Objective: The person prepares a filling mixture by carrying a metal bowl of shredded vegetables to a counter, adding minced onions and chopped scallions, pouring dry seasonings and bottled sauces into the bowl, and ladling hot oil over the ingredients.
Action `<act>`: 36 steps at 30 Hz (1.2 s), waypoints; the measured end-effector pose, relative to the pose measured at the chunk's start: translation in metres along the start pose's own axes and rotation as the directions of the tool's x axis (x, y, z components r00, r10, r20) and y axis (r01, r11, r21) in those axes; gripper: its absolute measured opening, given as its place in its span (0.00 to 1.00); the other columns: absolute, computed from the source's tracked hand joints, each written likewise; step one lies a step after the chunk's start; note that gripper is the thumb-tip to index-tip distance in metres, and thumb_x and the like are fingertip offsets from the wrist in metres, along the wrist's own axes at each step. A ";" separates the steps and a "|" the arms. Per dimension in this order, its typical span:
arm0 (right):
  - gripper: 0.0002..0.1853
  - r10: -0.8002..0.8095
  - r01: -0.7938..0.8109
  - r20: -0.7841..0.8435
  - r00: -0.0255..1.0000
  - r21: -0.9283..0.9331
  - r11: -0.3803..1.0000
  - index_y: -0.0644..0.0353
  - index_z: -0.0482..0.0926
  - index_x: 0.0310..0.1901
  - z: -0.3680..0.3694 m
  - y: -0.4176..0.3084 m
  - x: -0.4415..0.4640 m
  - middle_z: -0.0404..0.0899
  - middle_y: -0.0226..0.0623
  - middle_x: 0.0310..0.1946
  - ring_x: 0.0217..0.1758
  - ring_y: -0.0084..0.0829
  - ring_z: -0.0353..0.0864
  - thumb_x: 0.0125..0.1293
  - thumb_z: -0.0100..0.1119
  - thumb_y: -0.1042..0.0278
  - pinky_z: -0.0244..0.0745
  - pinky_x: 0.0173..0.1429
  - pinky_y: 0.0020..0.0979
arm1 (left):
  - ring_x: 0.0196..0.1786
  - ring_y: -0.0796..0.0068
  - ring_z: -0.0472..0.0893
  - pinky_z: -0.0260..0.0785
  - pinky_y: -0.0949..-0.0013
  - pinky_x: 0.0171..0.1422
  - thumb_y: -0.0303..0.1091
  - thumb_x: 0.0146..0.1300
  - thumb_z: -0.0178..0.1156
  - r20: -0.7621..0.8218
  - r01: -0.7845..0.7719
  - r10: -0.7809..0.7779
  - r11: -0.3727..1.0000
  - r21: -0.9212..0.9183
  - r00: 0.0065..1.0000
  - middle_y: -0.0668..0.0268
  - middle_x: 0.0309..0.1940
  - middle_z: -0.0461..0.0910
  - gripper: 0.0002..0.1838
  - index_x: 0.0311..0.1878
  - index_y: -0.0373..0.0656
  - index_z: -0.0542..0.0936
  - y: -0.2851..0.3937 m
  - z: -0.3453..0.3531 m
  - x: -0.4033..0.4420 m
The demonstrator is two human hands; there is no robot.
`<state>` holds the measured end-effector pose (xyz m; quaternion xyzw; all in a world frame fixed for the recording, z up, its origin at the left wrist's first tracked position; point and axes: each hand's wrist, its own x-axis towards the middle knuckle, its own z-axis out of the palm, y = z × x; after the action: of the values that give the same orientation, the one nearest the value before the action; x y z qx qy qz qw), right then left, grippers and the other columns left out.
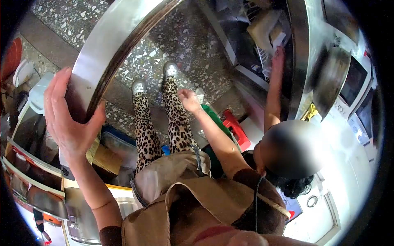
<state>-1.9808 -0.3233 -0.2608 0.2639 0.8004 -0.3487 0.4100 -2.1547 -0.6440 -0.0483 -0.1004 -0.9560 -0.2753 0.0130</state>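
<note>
My left hand [72, 119] is closed round the edge of a pale metal door [111, 45] with a dark, worn seal along its inner side. Its fingers lie on the outer face and the thumb on the seal side. My right hand [188, 99] hangs low over the speckled floor, fingers loosely bent and apart, with nothing visible in it. Deeper in, a dark cabinet [254, 67] stands open with a wire rack [262, 61] inside. Another person's hand [279, 52] reaches into it and touches a small white item [279, 40] beside a yellowish block-shaped thing [262, 29].
The other person [266, 156] is close at my right. A red plastic object [237, 130] stands near my right forearm. A large round metal pan [334, 80] is at the right. On my left are shelves [33, 164] with metal pots [82, 213] and a cardboard box [106, 159].
</note>
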 end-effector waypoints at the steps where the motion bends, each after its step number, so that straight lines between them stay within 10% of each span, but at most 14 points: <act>1: 0.12 -0.007 0.007 -0.014 1.000 0.007 1.000 0.63 0.76 0.41 0.001 -0.012 -0.001 0.79 0.39 0.33 0.37 0.25 0.76 0.60 0.47 0.67 0.70 0.44 0.27 | 0.50 0.56 0.72 0.63 0.61 0.55 0.27 0.34 0.66 0.007 -0.008 0.008 1.000 0.000 1.000 0.57 0.48 0.72 0.35 0.53 0.41 0.68 -0.002 -0.002 0.001; 36: 0.13 -0.128 0.129 -0.168 0.978 -0.005 0.992 0.61 0.77 0.37 0.014 -0.082 -0.052 0.79 0.47 0.32 0.39 0.42 0.79 0.56 0.50 0.62 0.71 0.45 0.35 | 0.51 0.60 0.71 0.63 0.61 0.54 0.35 0.40 0.66 0.006 0.027 -0.027 0.999 -0.033 1.000 0.59 0.47 0.72 0.33 0.54 0.44 0.68 0.023 0.014 -0.016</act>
<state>-2.0045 -0.3920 -0.1953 0.2412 0.8465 -0.3532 0.3171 -2.1336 -0.6204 -0.0489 -0.0884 -0.9526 -0.2910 0.0048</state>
